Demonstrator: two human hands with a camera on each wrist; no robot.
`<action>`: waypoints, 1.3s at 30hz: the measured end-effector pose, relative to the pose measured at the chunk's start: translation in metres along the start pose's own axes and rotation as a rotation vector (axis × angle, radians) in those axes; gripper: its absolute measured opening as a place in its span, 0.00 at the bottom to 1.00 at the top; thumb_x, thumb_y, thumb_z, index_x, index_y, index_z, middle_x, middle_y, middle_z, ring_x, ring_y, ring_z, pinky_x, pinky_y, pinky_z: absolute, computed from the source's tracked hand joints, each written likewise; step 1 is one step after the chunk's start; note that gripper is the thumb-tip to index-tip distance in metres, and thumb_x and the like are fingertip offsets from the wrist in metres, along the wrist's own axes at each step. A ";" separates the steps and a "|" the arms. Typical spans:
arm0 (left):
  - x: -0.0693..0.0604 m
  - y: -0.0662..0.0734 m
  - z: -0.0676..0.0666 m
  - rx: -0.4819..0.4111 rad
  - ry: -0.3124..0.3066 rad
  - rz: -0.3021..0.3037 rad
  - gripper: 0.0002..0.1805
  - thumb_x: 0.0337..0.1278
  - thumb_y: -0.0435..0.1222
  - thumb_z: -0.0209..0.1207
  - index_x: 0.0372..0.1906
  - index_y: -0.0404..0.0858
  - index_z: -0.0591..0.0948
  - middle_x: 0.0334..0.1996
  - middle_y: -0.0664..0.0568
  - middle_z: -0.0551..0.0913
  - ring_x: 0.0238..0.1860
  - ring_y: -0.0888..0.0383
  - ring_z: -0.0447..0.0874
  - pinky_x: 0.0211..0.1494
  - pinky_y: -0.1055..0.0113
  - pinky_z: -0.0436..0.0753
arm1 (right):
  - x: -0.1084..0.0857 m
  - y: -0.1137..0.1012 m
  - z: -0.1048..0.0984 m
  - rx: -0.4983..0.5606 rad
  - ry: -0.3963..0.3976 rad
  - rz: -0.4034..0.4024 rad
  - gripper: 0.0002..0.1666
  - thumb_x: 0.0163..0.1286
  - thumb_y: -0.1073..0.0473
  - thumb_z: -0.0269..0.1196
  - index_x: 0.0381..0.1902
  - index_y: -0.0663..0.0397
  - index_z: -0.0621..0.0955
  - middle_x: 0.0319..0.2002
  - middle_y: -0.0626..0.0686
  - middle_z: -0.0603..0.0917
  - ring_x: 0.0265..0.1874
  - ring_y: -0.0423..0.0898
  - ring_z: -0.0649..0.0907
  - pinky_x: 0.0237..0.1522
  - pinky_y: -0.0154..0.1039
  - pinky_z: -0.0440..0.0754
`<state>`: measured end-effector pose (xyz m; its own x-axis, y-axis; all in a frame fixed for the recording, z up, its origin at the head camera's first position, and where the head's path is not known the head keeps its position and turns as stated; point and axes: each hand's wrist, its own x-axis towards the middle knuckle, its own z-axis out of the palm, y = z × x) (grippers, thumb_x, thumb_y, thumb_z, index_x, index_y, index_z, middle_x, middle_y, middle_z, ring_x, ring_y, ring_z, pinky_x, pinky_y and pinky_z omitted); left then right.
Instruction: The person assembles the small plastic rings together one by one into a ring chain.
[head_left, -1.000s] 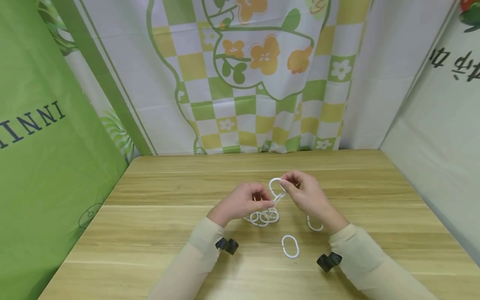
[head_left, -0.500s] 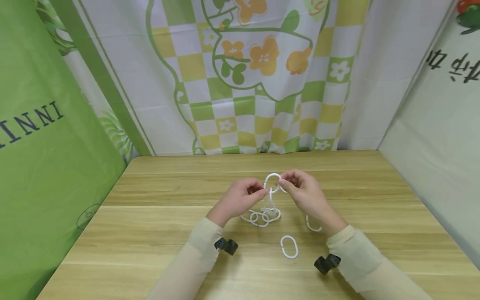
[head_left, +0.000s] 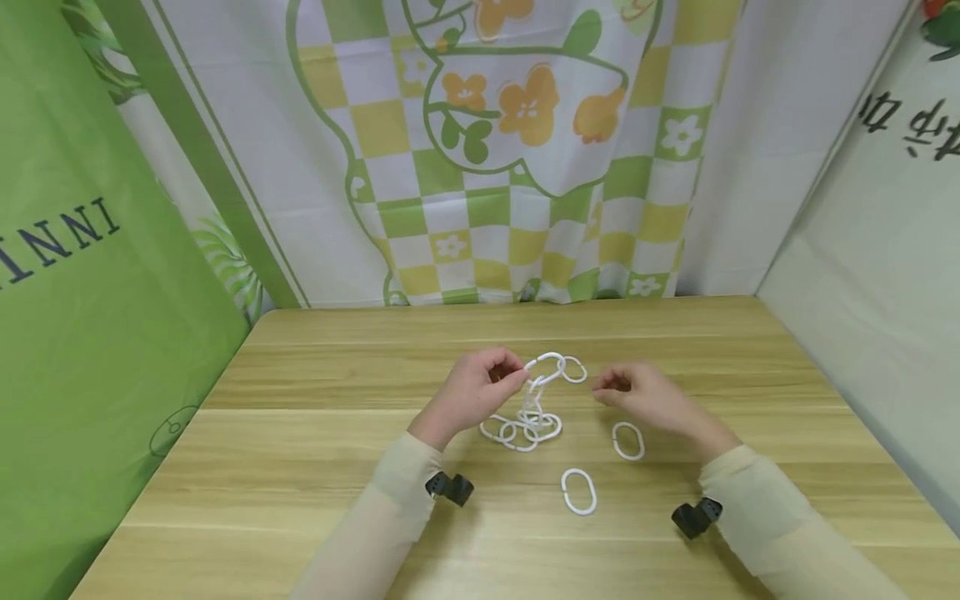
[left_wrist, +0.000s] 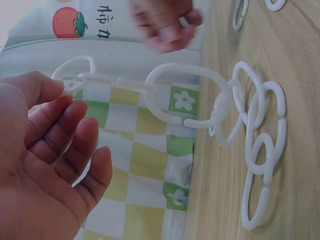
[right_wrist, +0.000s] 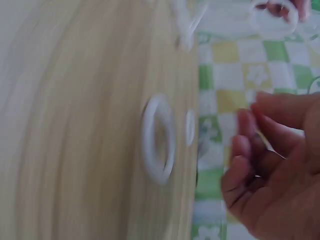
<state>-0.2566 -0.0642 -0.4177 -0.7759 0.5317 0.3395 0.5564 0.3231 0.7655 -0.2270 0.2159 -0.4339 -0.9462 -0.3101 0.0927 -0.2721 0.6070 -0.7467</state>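
Observation:
My left hand [head_left: 480, 385] pinches a white oval plastic chain link [left_wrist: 74, 75] between thumb and forefinger. From this link a chain of joined white links [left_wrist: 187, 95] hangs down to a small heap [head_left: 519, 432] on the table. My right hand [head_left: 651, 402] hovers right of the chain, its fingers loosely curled with nothing in them. Below it lies a single white link [head_left: 628, 442]; another [head_left: 579, 492] lies nearer the front. Beyond the raised chain shows one more link [head_left: 574, 369]; whether it is joined on, I cannot tell.
The wooden table [head_left: 337, 467] carries these links. A checked, flowered curtain [head_left: 517, 192] hangs behind it. Green cloth [head_left: 97, 275] stands along the left side and a pale cloth [head_left: 870, 317] along the right.
My right hand has let go of the raised link and moved right and slightly toward the front. My left hand has risen a little, holding the upper end of the chain.

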 end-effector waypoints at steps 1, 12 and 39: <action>0.000 0.000 0.000 0.004 -0.004 0.003 0.06 0.66 0.38 0.61 0.38 0.40 0.83 0.29 0.58 0.80 0.29 0.61 0.75 0.33 0.67 0.76 | -0.002 0.005 -0.003 -0.045 -0.039 -0.002 0.05 0.66 0.65 0.64 0.37 0.63 0.83 0.31 0.49 0.83 0.31 0.43 0.78 0.35 0.36 0.77; 0.000 0.000 0.000 0.003 -0.026 0.037 0.04 0.65 0.37 0.62 0.36 0.41 0.83 0.28 0.58 0.79 0.29 0.61 0.75 0.32 0.68 0.76 | -0.013 0.028 -0.009 -0.239 -0.261 0.072 0.09 0.59 0.62 0.69 0.29 0.52 0.78 0.24 0.45 0.75 0.25 0.42 0.73 0.30 0.39 0.71; 0.000 0.002 0.015 0.039 -0.129 0.049 0.04 0.63 0.34 0.61 0.36 0.37 0.84 0.27 0.58 0.80 0.27 0.62 0.76 0.29 0.70 0.77 | -0.006 -0.047 -0.008 -0.116 0.028 -0.162 0.02 0.70 0.60 0.64 0.37 0.51 0.83 0.32 0.46 0.82 0.32 0.41 0.78 0.34 0.38 0.77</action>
<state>-0.2510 -0.0525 -0.4244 -0.7042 0.6432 0.3008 0.6059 0.3235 0.7268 -0.2099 0.1949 -0.3939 -0.8925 -0.3907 0.2252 -0.4379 0.6313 -0.6401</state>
